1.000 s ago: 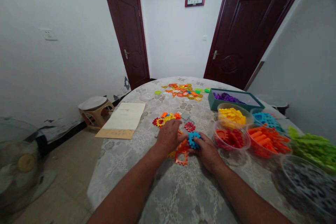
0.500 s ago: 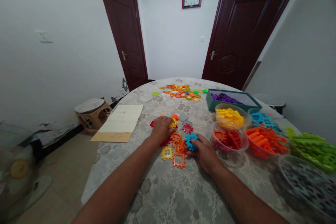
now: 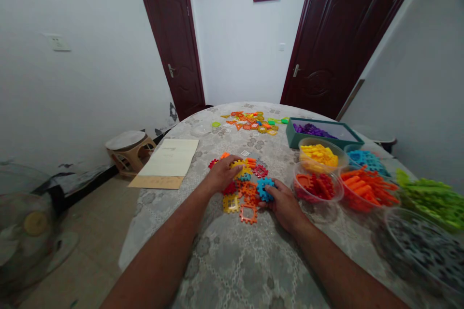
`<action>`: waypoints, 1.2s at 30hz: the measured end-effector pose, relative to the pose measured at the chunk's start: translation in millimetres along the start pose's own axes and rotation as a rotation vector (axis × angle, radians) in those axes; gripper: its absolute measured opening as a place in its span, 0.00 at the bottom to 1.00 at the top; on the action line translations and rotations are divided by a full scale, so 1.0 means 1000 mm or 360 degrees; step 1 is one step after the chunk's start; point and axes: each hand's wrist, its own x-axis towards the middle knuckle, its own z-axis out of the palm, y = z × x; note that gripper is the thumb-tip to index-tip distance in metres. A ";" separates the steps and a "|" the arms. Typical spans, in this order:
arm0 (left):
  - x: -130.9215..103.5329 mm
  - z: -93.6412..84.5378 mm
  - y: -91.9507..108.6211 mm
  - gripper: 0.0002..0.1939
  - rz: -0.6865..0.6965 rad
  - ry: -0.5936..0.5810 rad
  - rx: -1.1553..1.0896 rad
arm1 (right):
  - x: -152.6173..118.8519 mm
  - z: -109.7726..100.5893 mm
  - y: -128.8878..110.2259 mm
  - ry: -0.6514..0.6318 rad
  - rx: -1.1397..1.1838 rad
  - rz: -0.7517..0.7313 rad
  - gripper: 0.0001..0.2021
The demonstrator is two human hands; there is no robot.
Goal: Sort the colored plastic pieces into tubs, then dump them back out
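My left hand (image 3: 222, 174) is closed on a yellow toothed piece (image 3: 237, 168) above the small pile of pieces. A blue toothed piece (image 3: 265, 189) is pinched in my right hand (image 3: 282, 201), at the pile's right side. Between the hands lie orange pieces (image 3: 248, 191). Nearer to me are a yellow window-shaped piece (image 3: 231, 203) and an orange square frame (image 3: 248, 214). Just beyond the blue piece lies a dark red piece (image 3: 260, 171).
Bowls of yellow (image 3: 319, 155), red (image 3: 319, 188) and orange pieces (image 3: 366, 190) stand at the right, near a green box (image 3: 322, 144). More loose pieces (image 3: 250, 120) are spread at the back. Paper (image 3: 170, 157) lies at the left.
The yellow piece has come up off the pile in my left hand. My right hand keeps the blue piece in almost the same place. The camera view has tilted slightly down.
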 end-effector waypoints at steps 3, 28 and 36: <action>-0.004 -0.018 -0.016 0.20 -0.0123 0.0142 -0.0002 | 0.001 -0.001 0.001 0.0003 0.0003 0.0005 0.18; -0.020 -0.058 -0.076 0.19 -0.0377 -0.0039 0.0367 | 0.000 -0.005 0.002 0.0018 -0.0033 0.0061 0.19; -0.015 -0.033 -0.056 0.16 0.0002 0.0089 0.0954 | 0.001 -0.004 0.002 -0.0016 -0.0042 0.0031 0.18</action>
